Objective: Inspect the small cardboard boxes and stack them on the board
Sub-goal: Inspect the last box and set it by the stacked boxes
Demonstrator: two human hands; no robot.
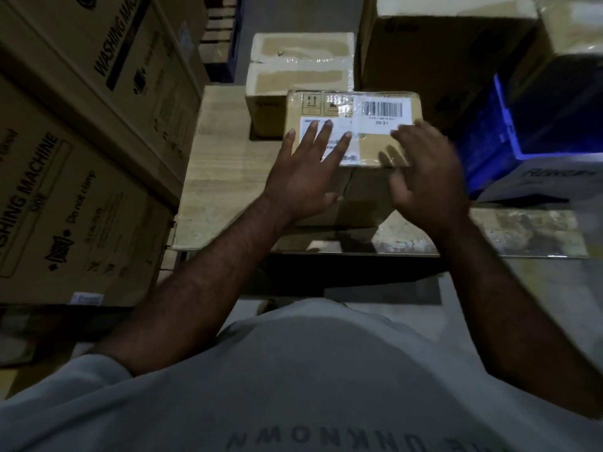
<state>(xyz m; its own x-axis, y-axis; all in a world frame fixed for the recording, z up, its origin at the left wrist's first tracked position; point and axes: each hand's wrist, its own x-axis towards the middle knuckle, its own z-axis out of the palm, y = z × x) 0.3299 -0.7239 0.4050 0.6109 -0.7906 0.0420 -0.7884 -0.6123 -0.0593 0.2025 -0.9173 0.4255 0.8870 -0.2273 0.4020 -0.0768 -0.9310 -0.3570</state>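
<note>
A small cardboard box (368,138) with a barcode label and white shipping labels sits on the wooden board (222,164). My left hand (306,171) lies flat on its top left with fingers spread and straight. My right hand (424,174), blurred, hovers over the box's right end with fingers loosely bent; I cannot tell whether it touches. Behind it stands a second small taped box (300,70) on the board.
Tall washing machine cartons (85,135) wall the left side. A large carton (450,50) stands at the back right, and a blue crate (535,125) sits on a white box at the right. A grey floor shows below the board's front edge.
</note>
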